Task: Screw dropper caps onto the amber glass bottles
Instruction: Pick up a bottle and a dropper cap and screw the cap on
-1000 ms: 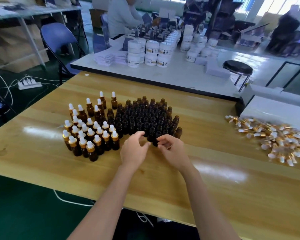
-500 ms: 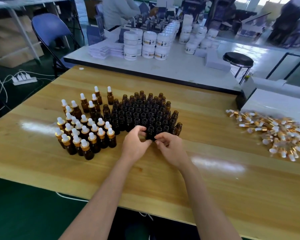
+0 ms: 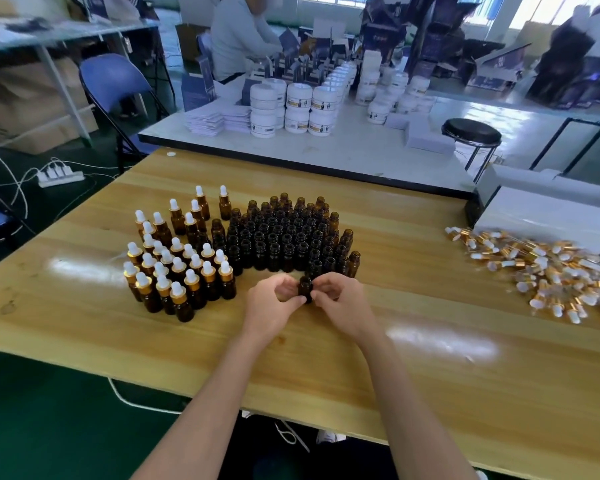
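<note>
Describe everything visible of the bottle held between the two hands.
The small dark amber glass bottle is round, narrow-necked and uncapped. It stands upright just nearer than the cluster of uncapped amber bottles. Fingers of the left hand and right hand pinch it from both sides, hiding its base.

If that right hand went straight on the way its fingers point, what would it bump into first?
The right hand pinches the uncapped bottle, so that comes first; beyond it, probably the left hand.

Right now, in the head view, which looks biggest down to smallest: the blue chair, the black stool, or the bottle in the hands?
1. Blue chair
2. Black stool
3. Bottle, smallest even though it is nearest the camera
</note>
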